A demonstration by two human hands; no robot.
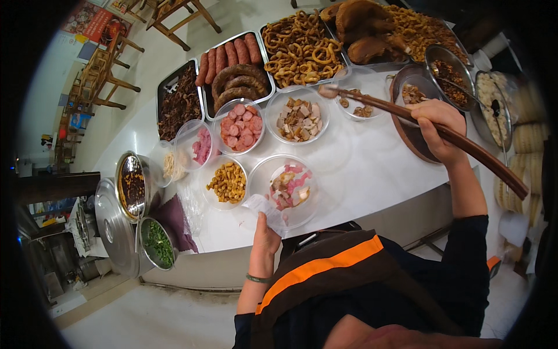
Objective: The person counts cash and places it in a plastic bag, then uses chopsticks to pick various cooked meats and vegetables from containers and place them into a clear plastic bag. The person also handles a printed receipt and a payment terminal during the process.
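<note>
My right hand is closed around a pair of long brown chopsticks, raised over the right part of the table. Their far tips hold a blurred pale piece of food, between the bowl of chopped meat and a bowl with a few brown pieces. At the near edge, my left hand pinches a white paper slip against the rim of a clear plastic bowl. Pink shreds and pale meat pieces lie in that bowl.
Clear bowls of sliced sausage, pink shreds and peanuts stand close by. Behind are metal trays of sausages and brown rings. Chopped greens sit left; a round board and chili bowl right.
</note>
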